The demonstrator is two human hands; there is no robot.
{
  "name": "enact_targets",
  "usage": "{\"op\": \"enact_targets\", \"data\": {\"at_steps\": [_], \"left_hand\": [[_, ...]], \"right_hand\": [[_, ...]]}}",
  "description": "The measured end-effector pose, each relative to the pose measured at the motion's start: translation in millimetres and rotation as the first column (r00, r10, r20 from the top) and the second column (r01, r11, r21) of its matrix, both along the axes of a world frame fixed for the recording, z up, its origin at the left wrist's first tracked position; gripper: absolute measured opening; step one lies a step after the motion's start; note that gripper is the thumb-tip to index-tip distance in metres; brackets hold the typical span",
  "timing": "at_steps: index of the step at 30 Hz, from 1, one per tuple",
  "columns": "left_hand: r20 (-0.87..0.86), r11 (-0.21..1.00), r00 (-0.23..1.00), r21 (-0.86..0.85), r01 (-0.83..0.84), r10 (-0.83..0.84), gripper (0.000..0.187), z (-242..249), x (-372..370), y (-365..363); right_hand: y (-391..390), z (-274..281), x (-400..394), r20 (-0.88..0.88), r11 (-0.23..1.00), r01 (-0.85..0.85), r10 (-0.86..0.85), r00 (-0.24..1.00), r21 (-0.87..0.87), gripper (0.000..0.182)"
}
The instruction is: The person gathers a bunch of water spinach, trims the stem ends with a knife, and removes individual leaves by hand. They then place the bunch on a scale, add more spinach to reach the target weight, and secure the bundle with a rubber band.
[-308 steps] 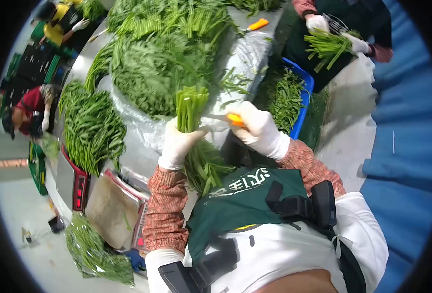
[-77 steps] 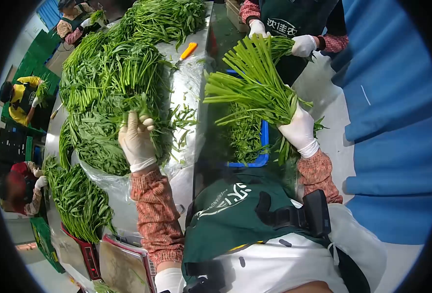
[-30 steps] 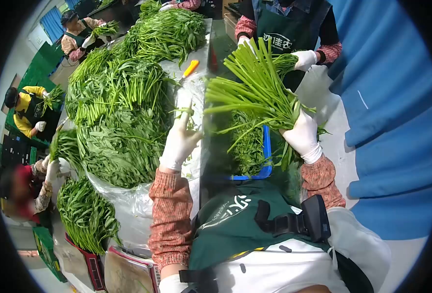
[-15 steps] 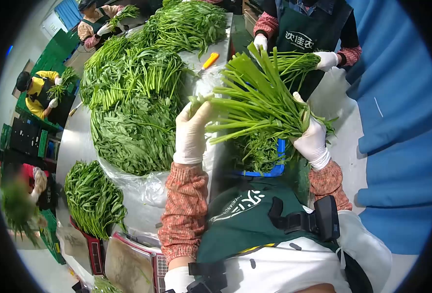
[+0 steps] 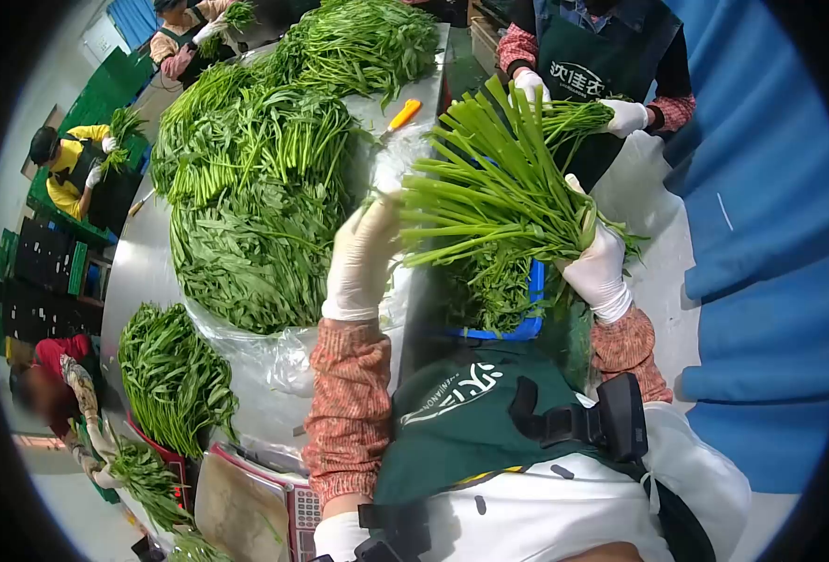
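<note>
White-gloved right hand (image 5: 598, 272): closed firmly around one bunch of long, bright green, leafy stems (image 5: 503, 192).
Look of the bunch: the stems are thin and smooth, and spread like a fan to the left of this hand; some leaves stick out around the grip. The stems are too many to count.
White-gloved left hand (image 5: 360, 262): fingers partly bent, just beside the stem ends; the fingertips are blurred, so I cannot tell if they hold anything.
Below the bunch, left of the right hand: one blue plastic crate (image 5: 537, 290), with loose green leaves (image 5: 491, 290) inside.
Beyond the left hand: one orange-handled knife (image 5: 402, 114) on the grey metal table (image 5: 368, 114).
Left of the left hand: one big, layered green heap (image 5: 255, 215) and, nearer, one smaller leafy pile (image 5: 176, 375).
Ahead of the right hand: one co-worker in a dark green apron (image 5: 583, 58), two gloved hands, one bunch.
</note>
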State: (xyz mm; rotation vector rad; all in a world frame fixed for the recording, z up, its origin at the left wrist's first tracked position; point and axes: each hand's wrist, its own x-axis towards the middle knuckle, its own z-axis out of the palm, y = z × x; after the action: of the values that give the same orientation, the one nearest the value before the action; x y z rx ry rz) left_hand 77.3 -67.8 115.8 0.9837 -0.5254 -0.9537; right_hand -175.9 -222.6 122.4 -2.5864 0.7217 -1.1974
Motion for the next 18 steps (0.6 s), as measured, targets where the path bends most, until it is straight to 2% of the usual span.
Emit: {"op": "enact_targets", "data": {"at_steps": [1,3,4,8,11,12,14,16,18], "left_hand": [[-0.043,0.996,0.995,-0.005,0.090,-0.090,0.051,4.3,-8.0,0.4],[-0.158,0.983,0.973,-0.092,0.158,-0.171,0.057,-13.9,-17.1,-2.5],[-0.260,0.988,0.954,-0.077,0.135,-0.151,0.052,-5.3,-25.8,-6.2],[-0.350,0.921,0.871,-0.307,0.240,-0.343,0.045,-27.0,-21.0,-10.6],[-0.312,0.888,0.871,-0.386,0.249,-0.380,0.042,-20.6,-30.4,-10.3],[-0.398,0.836,0.814,-0.517,0.182,-0.424,0.046,-14.2,-36.3,-8.8],[-0.488,0.824,0.730,-0.536,0.182,-0.479,0.045,-9.9,-38.7,-8.0],[-0.603,0.835,0.642,-0.540,0.107,-0.473,0.060,-17.0,-37.3,-6.6],[-0.653,0.909,0.651,-0.390,0.150,-0.388,0.056,-40.0,-28.6,-12.1]], "right_hand": [[2.2,0.8,2.0,0.005,1.000,-0.004,0.004,1.000,0.011,0.071],[6.2,1.8,3.0,-0.029,0.997,-0.007,0.009,1.000,0.078,0.065],[7.5,2.1,2.2,-0.047,0.994,-0.005,0.010,0.999,0.112,0.063],[3.0,-0.9,1.1,-0.028,0.991,-0.031,0.035,0.999,0.131,0.059],[8.3,-0.2,1.6,-0.016,0.987,-0.034,0.037,0.999,0.159,0.057],[8.0,0.4,2.8,-0.012,0.986,-0.043,0.046,0.999,0.162,0.056],[4.5,-7.9,-0.2,-0.010,0.971,-0.059,0.063,0.998,0.230,0.055],[3.0,-10.7,-1.6,-0.047,0.952,-0.073,0.091,0.995,0.298,0.054],[5.5,-10.1,-1.4,-0.057,0.922,-0.047,0.074,0.996,0.385,0.051]]}}
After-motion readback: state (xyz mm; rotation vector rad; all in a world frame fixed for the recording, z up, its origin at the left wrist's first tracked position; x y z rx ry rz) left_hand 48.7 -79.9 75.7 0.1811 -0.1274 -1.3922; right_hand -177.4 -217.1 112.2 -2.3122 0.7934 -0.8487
